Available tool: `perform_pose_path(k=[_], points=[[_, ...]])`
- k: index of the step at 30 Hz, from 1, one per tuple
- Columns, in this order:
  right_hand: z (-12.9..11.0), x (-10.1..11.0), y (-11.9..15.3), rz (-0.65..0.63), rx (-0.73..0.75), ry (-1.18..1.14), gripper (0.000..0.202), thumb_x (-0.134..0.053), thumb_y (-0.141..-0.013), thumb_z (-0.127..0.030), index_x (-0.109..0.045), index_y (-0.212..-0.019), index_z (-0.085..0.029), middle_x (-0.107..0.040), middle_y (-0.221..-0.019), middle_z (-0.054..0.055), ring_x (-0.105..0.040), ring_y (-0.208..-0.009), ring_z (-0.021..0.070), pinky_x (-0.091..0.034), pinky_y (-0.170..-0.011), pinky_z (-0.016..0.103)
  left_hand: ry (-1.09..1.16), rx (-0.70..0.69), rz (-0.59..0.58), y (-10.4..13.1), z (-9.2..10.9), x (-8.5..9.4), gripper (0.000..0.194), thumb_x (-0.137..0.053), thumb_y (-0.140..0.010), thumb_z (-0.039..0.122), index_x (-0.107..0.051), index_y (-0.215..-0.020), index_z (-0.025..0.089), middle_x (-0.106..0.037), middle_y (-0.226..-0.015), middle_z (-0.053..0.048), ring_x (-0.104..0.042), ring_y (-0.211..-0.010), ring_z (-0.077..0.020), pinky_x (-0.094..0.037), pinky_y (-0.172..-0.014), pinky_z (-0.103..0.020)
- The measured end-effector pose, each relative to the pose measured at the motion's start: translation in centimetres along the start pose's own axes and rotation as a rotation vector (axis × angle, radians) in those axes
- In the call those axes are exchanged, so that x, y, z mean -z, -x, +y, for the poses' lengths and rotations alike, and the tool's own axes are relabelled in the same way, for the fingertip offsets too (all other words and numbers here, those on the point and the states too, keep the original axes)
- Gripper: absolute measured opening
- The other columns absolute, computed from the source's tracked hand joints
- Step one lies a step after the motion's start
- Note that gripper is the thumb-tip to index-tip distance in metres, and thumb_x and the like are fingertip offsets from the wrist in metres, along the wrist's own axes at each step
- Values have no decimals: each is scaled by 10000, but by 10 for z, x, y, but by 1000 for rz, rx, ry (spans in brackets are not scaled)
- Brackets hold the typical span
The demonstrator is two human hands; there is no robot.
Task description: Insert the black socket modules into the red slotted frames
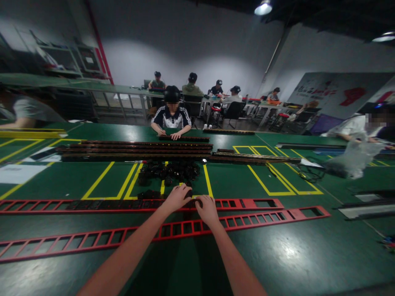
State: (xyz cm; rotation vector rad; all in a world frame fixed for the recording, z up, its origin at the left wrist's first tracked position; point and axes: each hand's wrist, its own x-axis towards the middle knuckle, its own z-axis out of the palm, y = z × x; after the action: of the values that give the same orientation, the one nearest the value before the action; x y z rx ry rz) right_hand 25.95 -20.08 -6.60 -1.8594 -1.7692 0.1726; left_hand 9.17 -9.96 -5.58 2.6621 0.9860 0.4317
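Note:
My left hand (pixel 178 198) is closed, its fingertips on a small black part (pixel 189 193) above the far red slotted frame (pixel 247 204). Close to it on the right, my right hand (pixel 207 209) has its fingers curled at the same frame; whatever they may hold is hidden. Black pieces (pixel 92 204) sit in several slots on the left of that frame. A second red slotted frame (pixel 294 213) lies nearer, passing below my forearms. Just beyond my hands is a loose heap of small black parts (pixel 168 172).
Long dark strips (pixel 135 151) lie stacked across the green table (pixel 308 255), with thinner strips (pixel 256 158) to their right. Opposite, a co-worker (pixel 172 113) has both hands on a dark strip. A clear plastic bag (pixel 350 158) and cables (pixel 308 174) are at right.

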Motion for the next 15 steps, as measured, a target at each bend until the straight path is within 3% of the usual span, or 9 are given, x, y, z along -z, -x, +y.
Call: perform_pose_path(k=[5, 10, 15], points=[[0, 1, -1, -1, 4, 20, 171, -499, -912, -190, -662, -955, -217, -706, -971, 39, -603, -988, 203, -367, -915, 351, 104, -58, 87, 1, 9, -2, 383, -527, -952, 225, -465, -1330, 217, -539, -1246, -77, -602, -1051, -189, -479, -931, -323], [0, 2, 0, -8, -3, 16, 174, -509, -916, -211, -667, -986, -221, -707, -1004, 38, -601, -1012, 200, -366, -930, 351, -18, 104, 15, 0, 9, -3, 288, -478, -993, 339, -545, -1244, 214, -619, -1209, -79, -546, -1189, -233, -393, -1051, -411], [-1, 2, 0, -13, -10, -17, 172, -519, -915, -216, -676, -986, -228, -710, -1010, 31, -602, -1021, 202, -362, -949, 355, -59, 216, -45, 1, -2, -5, 292, -441, -983, 387, -601, -1156, 214, -633, -1165, -113, -556, -1145, -294, -453, -948, -465]])
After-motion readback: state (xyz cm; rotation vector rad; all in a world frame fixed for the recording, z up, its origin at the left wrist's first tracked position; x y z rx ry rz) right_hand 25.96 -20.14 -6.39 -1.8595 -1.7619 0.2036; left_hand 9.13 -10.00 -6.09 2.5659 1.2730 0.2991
